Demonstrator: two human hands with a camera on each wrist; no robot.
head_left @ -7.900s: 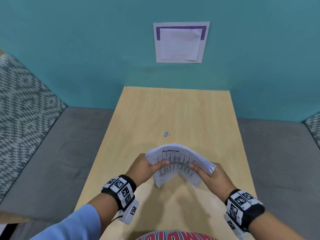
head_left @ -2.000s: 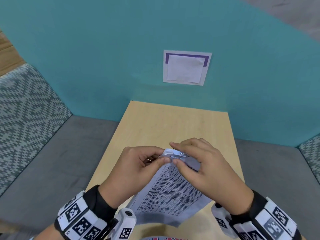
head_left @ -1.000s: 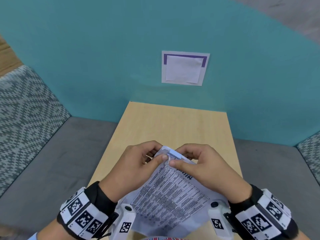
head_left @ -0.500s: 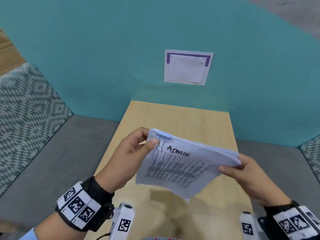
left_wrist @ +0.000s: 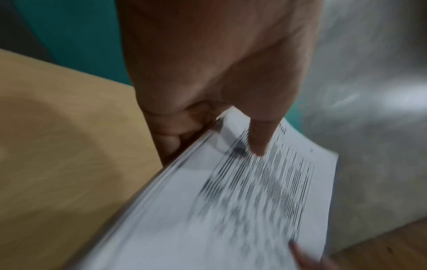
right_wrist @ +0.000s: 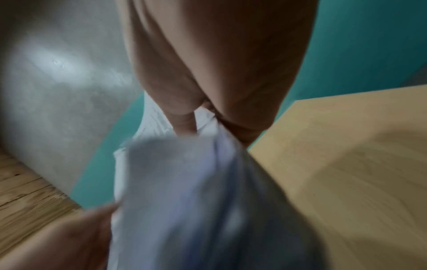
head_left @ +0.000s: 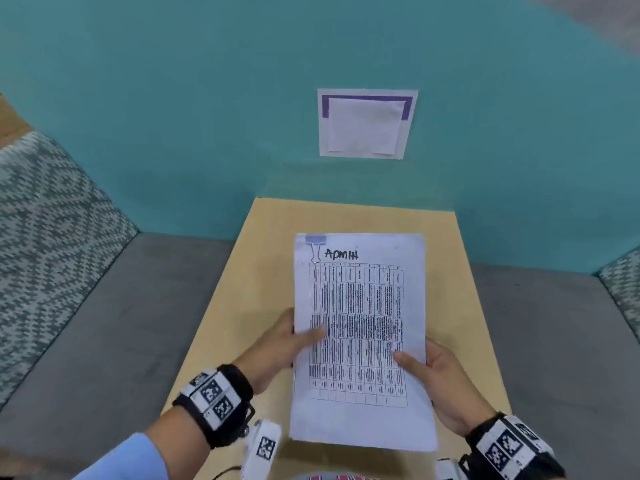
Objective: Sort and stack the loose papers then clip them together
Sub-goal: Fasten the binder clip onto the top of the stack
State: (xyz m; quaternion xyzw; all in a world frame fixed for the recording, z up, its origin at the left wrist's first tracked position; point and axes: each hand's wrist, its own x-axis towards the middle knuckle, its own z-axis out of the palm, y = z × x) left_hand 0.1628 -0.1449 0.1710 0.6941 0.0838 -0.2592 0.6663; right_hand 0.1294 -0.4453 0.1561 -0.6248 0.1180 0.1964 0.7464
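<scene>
Above the table point(head_left: 263, 271), left hand point(head_left: 277, 344) and right hand point(head_left: 446, 382) each pinch the clipped papers point(head_left: 360, 341); best lowered flat, clip point(head_left: 316, 245) corner last

Matt white paper stack point(head_left: 360, 327) (printed), pale plastic-looking clip point(head_left: 315, 240), smooth light wood table point(head_left: 270, 230), woven cloth cushions point(head_left: 52, 220).

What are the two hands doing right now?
Left hand: holding the paper stack at its left edge.
Right hand: holding the stack's right edge.
</scene>
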